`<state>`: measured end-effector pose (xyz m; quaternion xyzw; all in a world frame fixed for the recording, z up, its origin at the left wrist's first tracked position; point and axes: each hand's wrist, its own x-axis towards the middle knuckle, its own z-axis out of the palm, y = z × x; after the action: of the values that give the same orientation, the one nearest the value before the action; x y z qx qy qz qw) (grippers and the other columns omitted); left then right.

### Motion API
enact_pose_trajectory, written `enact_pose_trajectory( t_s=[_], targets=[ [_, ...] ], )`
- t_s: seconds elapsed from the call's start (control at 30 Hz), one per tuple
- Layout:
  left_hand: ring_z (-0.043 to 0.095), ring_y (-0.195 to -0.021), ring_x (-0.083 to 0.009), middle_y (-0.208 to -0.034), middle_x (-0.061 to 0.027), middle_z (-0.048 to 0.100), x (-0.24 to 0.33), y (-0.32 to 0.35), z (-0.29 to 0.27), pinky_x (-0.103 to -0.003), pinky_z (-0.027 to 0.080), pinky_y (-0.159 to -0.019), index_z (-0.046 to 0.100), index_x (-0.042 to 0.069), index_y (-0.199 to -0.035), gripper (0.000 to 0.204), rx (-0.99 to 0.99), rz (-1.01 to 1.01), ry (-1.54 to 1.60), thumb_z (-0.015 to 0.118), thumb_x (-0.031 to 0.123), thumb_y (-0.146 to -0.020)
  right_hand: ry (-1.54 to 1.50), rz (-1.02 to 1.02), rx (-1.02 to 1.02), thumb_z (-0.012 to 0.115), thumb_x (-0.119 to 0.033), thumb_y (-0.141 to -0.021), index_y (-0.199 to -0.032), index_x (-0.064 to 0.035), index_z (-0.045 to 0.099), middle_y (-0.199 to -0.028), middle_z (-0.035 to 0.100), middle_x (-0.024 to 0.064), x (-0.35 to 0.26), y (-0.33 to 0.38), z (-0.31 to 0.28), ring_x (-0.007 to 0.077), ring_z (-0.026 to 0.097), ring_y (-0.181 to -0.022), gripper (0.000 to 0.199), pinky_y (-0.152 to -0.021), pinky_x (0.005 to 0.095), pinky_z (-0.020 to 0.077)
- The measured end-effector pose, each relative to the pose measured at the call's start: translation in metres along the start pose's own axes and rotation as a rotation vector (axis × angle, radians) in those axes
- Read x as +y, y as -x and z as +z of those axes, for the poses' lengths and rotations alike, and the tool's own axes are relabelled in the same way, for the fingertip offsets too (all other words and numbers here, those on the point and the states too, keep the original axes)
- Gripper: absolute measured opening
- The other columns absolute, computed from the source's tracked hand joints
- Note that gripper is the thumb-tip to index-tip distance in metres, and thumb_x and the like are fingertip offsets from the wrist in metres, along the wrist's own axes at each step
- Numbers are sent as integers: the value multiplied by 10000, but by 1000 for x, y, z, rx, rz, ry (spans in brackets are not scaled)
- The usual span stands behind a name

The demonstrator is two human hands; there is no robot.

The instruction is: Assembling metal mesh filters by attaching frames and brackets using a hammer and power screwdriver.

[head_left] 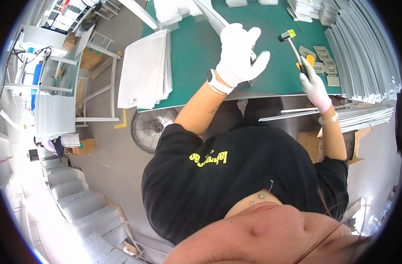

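My left hand (240, 55), in a white glove, is closed over the green table near its front edge. It grips a long silver-white strip (215, 17) that runs away to the far left. A bit of metal shows between thumb and fingers; the rest is hidden by the glove. My right hand (314, 86), also gloved, is wrapped round the handle of a small mallet (293, 47). The mallet's head, black at one end and yellow at the other, is raised toward the far side. Beside it lie several small beige plates (324, 61) and a yellow-orange item (310, 60).
White sheets (146, 68) are stacked on the green table (190, 66) at the left. Long pale strips (363, 53) fill its right side, and more strips (359, 121) jut out below the edge. A round floor fan (155, 128) and a cardboard box (309, 145) stand below.
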<state>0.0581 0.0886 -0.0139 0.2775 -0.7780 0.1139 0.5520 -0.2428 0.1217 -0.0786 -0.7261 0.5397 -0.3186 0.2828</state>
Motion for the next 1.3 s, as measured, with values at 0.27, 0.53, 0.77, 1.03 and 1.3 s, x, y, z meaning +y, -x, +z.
enact_pose_trajectory(
  t_s=[0.27, 0.53, 0.77, 1.03, 1.3],
  targets=[
    [567, -1157, -334, -1126, -126, 622, -15, -12, -1, -503, 354, -1065, 674, 64, -1091, 616, -77, 31, 4, 846, 373, -586, -53, -350, -74, 491, -228, -1029, -1544, 12, 322, -886, 595, 69, -125, 31, -122, 83, 417, -626, 593, -597, 234, 412],
    [586, -856, -277, -743, -41, 569, -10, -17, 8, -545, 280, -1103, 678, 90, -778, 378, -158, -28, 17, 796, 399, -594, 530, -407, -211, 569, -42, -909, -1441, 14, 472, -1201, 652, 220, -169, 26, -96, 333, 683, -875, 544, -808, 365, 555],
    [577, -836, -263, -724, -40, 558, -13, -15, 5, -535, 289, -1098, 674, 92, -783, 377, -128, -8, 24, 795, 401, -603, 400, -407, -63, 545, -47, -942, -1498, -31, 414, -911, 655, 205, -153, 29, -80, 340, 652, -750, 571, -724, 394, 515],
    [574, -854, -284, -781, -54, 563, -15, -13, 3, -546, 314, -1091, 650, 104, -809, 378, -40, 48, 40, 822, 366, -598, 373, -166, -114, 575, -53, -915, -1482, -138, 458, -866, 631, 223, -45, 8, -30, 401, 638, -820, 585, -764, 451, 508],
    [571, -973, -235, -928, -66, 597, 4, -13, -65, -499, 400, -1022, 608, 73, -921, 260, 551, -682, 744, 596, 333, -918, 365, -225, 116, 702, -183, -847, -1458, -31, 440, -1331, 521, 228, 20, -15, 11, 395, 495, -1267, 682, -1100, 424, 392]
  ],
)
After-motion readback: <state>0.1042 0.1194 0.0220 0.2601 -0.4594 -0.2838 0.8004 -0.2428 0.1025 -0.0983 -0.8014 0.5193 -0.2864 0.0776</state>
